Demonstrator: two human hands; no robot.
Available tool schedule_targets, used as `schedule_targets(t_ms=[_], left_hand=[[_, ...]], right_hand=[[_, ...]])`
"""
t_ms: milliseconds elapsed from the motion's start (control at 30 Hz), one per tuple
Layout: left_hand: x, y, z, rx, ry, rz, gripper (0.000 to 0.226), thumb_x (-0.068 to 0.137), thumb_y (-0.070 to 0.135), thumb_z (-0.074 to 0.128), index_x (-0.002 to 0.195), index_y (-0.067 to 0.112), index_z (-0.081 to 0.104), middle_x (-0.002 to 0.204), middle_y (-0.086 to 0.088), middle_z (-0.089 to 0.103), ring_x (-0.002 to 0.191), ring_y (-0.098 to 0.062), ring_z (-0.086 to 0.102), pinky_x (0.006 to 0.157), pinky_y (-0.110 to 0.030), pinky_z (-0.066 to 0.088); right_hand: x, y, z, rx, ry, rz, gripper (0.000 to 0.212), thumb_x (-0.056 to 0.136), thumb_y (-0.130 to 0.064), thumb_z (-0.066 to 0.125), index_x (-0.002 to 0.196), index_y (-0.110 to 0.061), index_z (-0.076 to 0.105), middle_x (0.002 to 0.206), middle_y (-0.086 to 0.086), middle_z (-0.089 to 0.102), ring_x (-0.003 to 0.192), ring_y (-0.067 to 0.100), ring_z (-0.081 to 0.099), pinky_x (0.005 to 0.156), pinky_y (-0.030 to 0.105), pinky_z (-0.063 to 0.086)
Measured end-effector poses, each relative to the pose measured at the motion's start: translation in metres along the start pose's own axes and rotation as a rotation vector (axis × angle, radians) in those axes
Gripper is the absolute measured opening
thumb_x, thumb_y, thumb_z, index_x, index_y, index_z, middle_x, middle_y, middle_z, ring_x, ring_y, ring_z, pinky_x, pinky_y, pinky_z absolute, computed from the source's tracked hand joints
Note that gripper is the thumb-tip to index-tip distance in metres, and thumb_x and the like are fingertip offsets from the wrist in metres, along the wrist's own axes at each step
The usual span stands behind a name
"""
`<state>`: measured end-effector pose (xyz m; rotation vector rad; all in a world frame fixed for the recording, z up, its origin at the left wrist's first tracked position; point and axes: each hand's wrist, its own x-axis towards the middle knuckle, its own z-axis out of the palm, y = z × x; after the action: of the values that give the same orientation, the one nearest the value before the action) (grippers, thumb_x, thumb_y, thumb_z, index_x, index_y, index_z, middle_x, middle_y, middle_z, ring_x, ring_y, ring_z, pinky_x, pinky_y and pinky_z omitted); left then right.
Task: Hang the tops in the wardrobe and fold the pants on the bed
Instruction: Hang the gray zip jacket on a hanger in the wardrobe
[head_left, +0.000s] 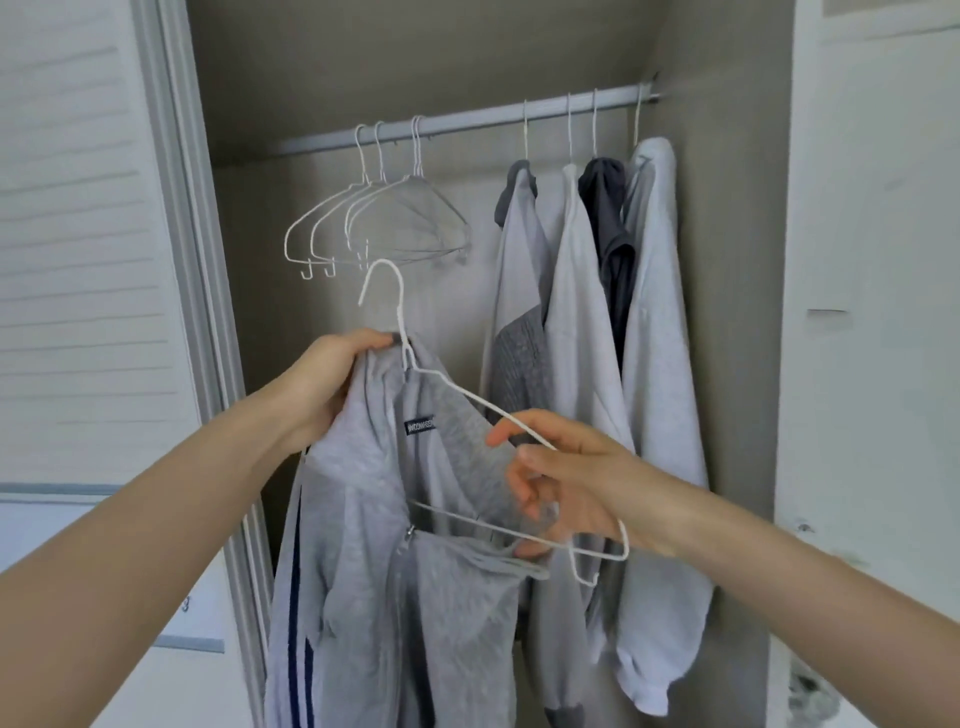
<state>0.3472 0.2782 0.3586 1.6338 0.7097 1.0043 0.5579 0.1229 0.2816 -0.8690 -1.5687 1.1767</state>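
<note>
A light grey zip top (395, 587) with dark blue side stripes hangs in front of the open wardrobe, partly on a white wire hanger (387, 291). My left hand (327, 384) grips the top's collar together with the hanger's neck. My right hand (561, 483) holds the hanger's right arm, fingers curled round the wire near the top's open collar. The hanger's right shoulder is bare; its left side is inside the garment. The hook is below the wardrobe rail (467, 122).
Several empty white wire hangers (363, 223) hang on the rail's left. Several grey, white and dark tops (587, 332) hang on the right, against the wardrobe's side wall (737, 260). A louvred sliding door (88, 260) stands at left.
</note>
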Motion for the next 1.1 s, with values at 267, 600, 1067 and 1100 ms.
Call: schedule_targets(t_ms=[267,600,1067,1100], left_hand=[[-0.012,0.033,-0.007,0.866,0.124,0.756,0.055,0.085,0.066,0.033,0.067,0.018,0.054,0.072,-0.006,0.049,0.075,-0.017,0.046,0.070,-0.028,0.036],[-0.005,0.034,-0.008,0.221,0.319,0.654,0.050,0.079,0.064,0.064,0.072,0.016,0.059,0.063,0.001,0.050,0.057,-0.009,0.043,0.049,-0.022,0.036],[0.006,-0.003,-0.039,0.495,0.471,0.552,0.032,0.087,0.044,0.068,0.079,0.013,0.073,0.082,-0.011,0.070,0.057,0.001,0.051,0.053,-0.005,0.040],[0.006,-0.005,-0.040,0.503,0.482,0.546,0.033,0.088,0.045,0.067,0.078,0.013,0.072,0.082,-0.012,0.070,0.059,-0.001,0.051,0.056,-0.009,0.041]], right_hand=[[-0.013,-0.028,-0.011,0.116,-0.133,-0.234,0.046,0.094,-0.026,0.057,0.138,-0.014,0.050,0.084,0.003,0.053,0.080,0.014,0.054,0.080,0.051,0.051],[-0.022,0.023,-0.001,-0.608,0.073,-0.002,0.026,0.093,-0.030,0.056,0.105,-0.007,0.062,0.102,0.004,0.062,0.095,0.007,0.055,0.087,0.032,0.044],[-0.049,-0.019,-0.030,-1.812,0.137,-0.517,0.046,0.072,-0.002,0.050,0.115,-0.004,0.065,0.084,0.004,0.061,0.086,0.022,0.060,0.113,0.047,0.032],[-0.047,-0.021,-0.030,-1.838,0.127,-0.532,0.040,0.073,-0.002,0.054,0.111,-0.006,0.067,0.079,0.001,0.059,0.081,0.019,0.058,0.112,0.051,0.032]])
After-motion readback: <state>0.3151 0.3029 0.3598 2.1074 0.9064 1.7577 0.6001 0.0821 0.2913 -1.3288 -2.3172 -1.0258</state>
